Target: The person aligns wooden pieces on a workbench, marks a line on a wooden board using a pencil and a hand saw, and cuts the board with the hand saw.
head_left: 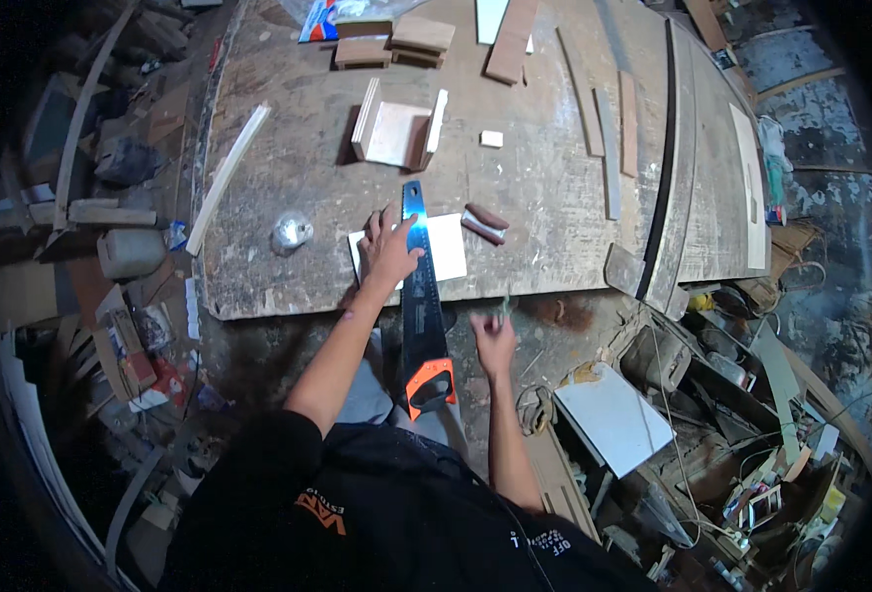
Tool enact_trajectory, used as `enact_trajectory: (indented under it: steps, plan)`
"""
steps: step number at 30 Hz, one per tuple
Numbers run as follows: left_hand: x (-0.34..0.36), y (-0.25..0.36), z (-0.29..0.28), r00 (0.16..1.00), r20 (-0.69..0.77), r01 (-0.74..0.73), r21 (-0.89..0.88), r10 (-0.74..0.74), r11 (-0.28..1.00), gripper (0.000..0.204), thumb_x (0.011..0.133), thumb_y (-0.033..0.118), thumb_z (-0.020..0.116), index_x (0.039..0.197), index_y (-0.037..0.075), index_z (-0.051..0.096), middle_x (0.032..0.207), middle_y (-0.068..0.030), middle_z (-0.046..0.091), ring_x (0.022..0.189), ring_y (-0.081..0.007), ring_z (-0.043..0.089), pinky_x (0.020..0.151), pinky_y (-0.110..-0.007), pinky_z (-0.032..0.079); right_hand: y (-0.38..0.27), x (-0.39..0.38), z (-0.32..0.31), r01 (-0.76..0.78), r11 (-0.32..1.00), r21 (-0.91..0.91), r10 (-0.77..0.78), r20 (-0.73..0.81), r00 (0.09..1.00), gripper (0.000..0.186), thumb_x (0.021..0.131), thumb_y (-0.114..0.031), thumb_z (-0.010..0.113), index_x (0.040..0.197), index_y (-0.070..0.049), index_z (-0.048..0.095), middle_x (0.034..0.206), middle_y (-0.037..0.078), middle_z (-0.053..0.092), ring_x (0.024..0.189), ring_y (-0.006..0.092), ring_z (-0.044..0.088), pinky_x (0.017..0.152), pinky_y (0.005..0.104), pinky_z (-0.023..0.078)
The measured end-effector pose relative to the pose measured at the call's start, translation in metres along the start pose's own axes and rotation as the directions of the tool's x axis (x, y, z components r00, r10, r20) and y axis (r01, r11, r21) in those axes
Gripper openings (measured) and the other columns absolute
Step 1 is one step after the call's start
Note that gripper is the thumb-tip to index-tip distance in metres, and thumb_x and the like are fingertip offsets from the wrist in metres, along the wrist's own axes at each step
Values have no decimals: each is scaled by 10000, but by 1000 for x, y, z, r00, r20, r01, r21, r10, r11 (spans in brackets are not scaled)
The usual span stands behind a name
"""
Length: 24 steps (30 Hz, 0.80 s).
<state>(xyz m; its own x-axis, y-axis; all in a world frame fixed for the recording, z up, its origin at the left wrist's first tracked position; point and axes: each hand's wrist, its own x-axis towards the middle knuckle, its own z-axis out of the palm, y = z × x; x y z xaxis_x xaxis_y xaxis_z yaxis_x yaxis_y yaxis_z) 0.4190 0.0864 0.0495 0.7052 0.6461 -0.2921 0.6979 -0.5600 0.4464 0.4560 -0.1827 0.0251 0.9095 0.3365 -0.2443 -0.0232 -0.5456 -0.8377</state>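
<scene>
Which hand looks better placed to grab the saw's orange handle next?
Probably the right hand: it is in front of the bench, closer to the orange handle. The left hand is farther up, at the saw's blade over the white board.

A glossy metal saw blade [420, 308] with a smooth, plastic-looking handle [434, 366]; a smooth, matt panel [449, 249]; a rough, scuffed wooden workbench [544, 252]; a matt cloth top [396, 503].

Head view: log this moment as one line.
saw: across white board, orange handle past worktable edge | left hand: spread over board and saw | right hand: curled, apart from saw
</scene>
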Motion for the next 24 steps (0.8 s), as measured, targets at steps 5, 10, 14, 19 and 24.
enact_trajectory:
  steps: [5, 10, 14, 19, 24]
  plan:
    - [3, -7, -2, 997, -70, -17, -7, 17, 1000, 751, 739, 290, 840, 1421, 290, 525, 1550, -142, 348, 1438, -391, 270, 1016, -612, 347, -81, 87, 65, 161, 983, 84, -172, 155, 973, 311, 796, -143, 813, 897, 13, 564, 818, 123, 712, 718, 194, 691, 671, 342, 537]
    - [4, -7, 4, 995, -96, -22, -34, 19, 999, 735, 729, 275, 845, 1399, 303, 543, 1557, -137, 334, 1457, -372, 251, 1027, -588, 346, -73, 113, 97, 267, 957, -113, -245, 176, 954, 360, 724, -176, 853, 827, -19, 546, 787, 140, 711, 733, 326, 706, 669, 425, 538]
    - [3, -13, 11, 991, -131, -52, -89, 40, 995, 751, 714, 263, 855, 1396, 309, 544, 1585, -136, 299, 1453, -378, 259, 1037, -578, 340, -69, 108, 104, 287, 911, -296, -246, 169, 955, 394, 693, -200, 870, 802, -48, 523, 760, 154, 694, 743, 383, 687, 656, 457, 528]
    - [6, -19, 12, 993, -110, -42, -85, 33, 995, 754, 712, 263, 858, 1396, 312, 544, 1594, -141, 281, 1448, -383, 261, 1038, -577, 336, -68, 109, 103, 297, 921, -254, -251, 196, 948, 399, 695, -228, 868, 800, -49, 528, 756, 163, 688, 738, 392, 683, 653, 467, 524]
    - [7, -13, 8, 997, -70, -45, -61, 41, 997, 749, 723, 277, 854, 1402, 307, 539, 1598, -145, 265, 1443, -387, 261, 1034, -583, 334, -61, 128, 91, -105, 940, 325, 17, 262, 965, 389, 975, -404, 557, 796, -59, 556, 745, 155, 676, 625, 288, 655, 594, 397, 529]
